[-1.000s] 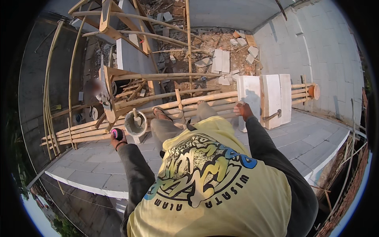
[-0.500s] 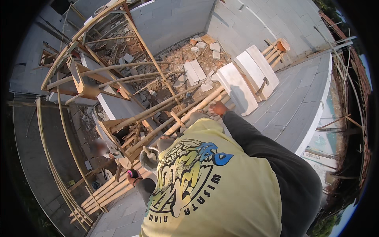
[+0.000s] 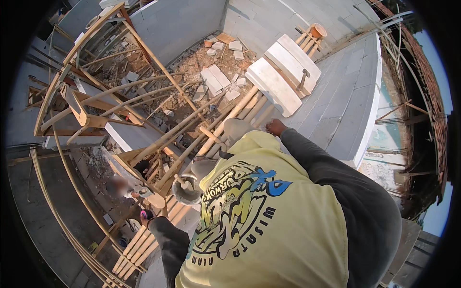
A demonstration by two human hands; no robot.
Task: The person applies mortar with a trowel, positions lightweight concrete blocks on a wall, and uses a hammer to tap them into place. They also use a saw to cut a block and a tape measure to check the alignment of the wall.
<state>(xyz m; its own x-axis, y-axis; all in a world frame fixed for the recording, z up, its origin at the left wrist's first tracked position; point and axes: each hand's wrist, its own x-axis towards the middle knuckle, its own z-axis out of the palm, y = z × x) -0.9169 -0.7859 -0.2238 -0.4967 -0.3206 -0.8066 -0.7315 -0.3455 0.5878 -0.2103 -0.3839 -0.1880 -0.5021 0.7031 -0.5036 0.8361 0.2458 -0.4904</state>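
My left hand is at the lower left, its fingers closed round a small, round black-and-pink tape measure. Beside it is the hand of another person, close to the end of a wooden board. My right hand, fingers curled, is over the pale block wall, just below the white blocks; whatever its fingers may hold is hidden. A hammer lies on those blocks. Between my two arms, a grey bucket with a handled tool in it stands near my knees.
Bamboo poles run along the wall under my legs. Bamboo and timber scaffolding rises at the left. Below lies a rubble-strewn floor with loose blocks. An orange bucket stands beyond the white blocks. The other person is at lower left.
The view has swung, so the scene sits further left. My left hand, with the tape measure, has come closer to the other person's hand. My right hand has shifted off the bamboo toward the wall.
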